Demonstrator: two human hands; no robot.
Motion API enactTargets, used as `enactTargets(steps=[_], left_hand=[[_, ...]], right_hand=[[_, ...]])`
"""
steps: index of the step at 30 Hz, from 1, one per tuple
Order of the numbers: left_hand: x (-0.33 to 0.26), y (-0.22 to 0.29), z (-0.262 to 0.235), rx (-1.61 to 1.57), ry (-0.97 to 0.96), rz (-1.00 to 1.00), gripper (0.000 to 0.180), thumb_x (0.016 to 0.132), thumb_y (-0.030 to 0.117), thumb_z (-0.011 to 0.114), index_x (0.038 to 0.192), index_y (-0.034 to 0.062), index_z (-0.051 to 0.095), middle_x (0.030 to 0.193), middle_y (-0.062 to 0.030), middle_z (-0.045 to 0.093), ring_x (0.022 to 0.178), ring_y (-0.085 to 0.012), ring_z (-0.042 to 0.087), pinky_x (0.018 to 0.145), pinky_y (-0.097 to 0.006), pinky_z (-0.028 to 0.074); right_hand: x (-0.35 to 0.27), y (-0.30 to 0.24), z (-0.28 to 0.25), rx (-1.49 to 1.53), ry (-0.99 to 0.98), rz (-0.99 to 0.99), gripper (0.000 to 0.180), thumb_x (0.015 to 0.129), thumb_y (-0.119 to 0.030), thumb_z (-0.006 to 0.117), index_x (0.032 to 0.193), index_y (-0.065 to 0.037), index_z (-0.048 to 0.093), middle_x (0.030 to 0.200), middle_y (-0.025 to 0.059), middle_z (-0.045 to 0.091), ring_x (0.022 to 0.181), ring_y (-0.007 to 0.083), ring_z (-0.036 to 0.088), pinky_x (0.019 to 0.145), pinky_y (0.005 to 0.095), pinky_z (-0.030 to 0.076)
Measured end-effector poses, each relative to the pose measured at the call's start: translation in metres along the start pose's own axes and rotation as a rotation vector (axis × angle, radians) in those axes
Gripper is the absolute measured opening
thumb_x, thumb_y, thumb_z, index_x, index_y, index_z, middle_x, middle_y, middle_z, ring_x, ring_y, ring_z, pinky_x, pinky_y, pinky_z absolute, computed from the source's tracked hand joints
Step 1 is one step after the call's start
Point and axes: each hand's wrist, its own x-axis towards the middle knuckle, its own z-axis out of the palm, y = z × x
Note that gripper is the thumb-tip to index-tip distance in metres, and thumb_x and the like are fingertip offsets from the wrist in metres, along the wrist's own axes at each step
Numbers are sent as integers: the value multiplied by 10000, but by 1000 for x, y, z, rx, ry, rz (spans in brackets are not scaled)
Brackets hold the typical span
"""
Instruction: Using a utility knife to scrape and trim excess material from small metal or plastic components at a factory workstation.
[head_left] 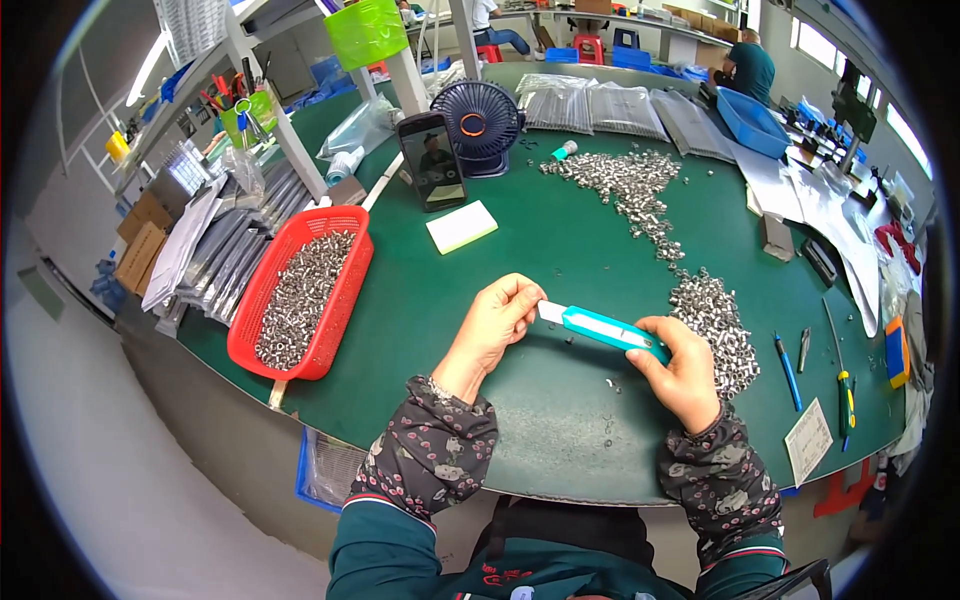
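Observation:
My right hand [683, 368] is closed round the rear end of a teal utility knife [610, 331], held above the table and pointing left. Its pale blade end reaches the fingertips of my left hand [493, 320]. Those fingers are pinched together at the blade's tip; whatever they hold there, if anything, is too small to make out. Beside my right hand lies a heap of small metal sleeves [715, 330], and a second heap of the same parts [625, 185] spreads farther back. Many more fill a red plastic basket [357, 270] on the left.
A phone [433, 165] leans by a dark fan [478, 125], with a white pad [462, 227] in front. On the right lie a blue pen [788, 372], a screwdriver [845, 395] and a paper tag [808, 442]. Bagged parts [625, 110] line the back; a blue tray [750, 123] stands there.

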Motion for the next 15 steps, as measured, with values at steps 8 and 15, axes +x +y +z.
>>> enactTargets(steps=[8, 15], left_hand=[[-3, 0, 0, 24, 2, -42, 246, 858, 275, 490, 727, 66, 484, 569, 45, 387, 427, -4, 281, 354, -148, 208], [0, 1, -6, -63, 12, -152, 264, 881, 256, 427, 701, 65, 452, 556, 20, 393, 408, -29, 277, 338, -158, 220]], right_hand=[[-3, -12, -3, -242, 103, -112, 263, 641, -141, 652, 869, -67, 546, 687, 74, 470, 631, 241, 498, 522, 341, 396], [1, -11, -5, -272, 171, -199, 278, 616, -97, 661, 863, -63, 540, 691, 77, 471, 636, 244, 504, 523, 333, 405]])
